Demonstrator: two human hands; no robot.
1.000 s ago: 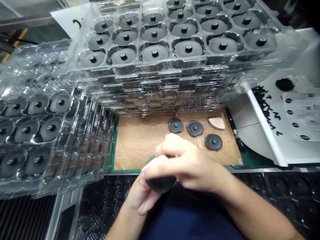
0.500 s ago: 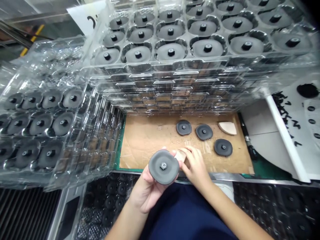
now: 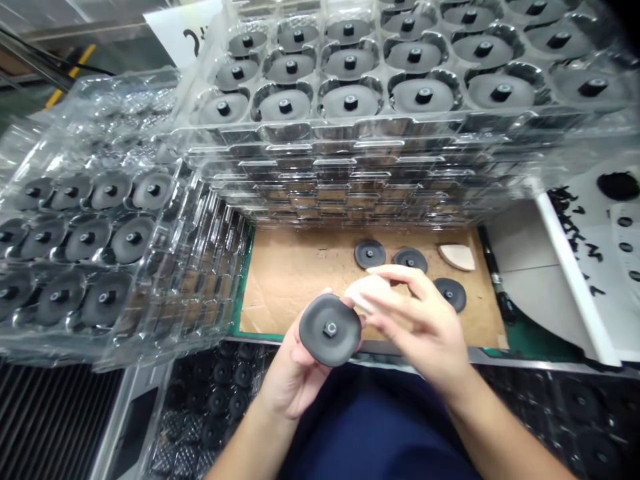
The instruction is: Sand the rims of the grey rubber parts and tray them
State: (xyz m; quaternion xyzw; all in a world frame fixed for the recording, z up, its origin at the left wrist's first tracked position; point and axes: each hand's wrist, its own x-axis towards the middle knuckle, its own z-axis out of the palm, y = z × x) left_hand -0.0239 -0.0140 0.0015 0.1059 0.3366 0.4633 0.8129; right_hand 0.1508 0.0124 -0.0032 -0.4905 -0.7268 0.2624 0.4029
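Observation:
My left hand [image 3: 293, 373] grips a round dark grey rubber disc [image 3: 329, 329] with a small hub at its middle, face up above the bench's front edge. My right hand [image 3: 423, 327] is beside it, fingers pinched on a small pale wedge-shaped pad [image 3: 367, 291] that touches the disc's upper right rim. Three more discs [image 3: 370, 253] lie loose on the brown cardboard sheet [image 3: 290, 280] behind my hands, with another pale wedge [image 3: 457, 257] to their right.
Stacks of clear plastic trays filled with discs stand at the back [image 3: 380, 100] and at the left [image 3: 90, 247]. A white board with black bits [image 3: 600, 233] lies at the right. Dark trays of small parts [image 3: 215, 407] sit below the bench edge.
My right hand has lifted off the disc, picked the pale pad up from the cardboard and brought it to the disc's rim. The disc now faces up in my left hand.

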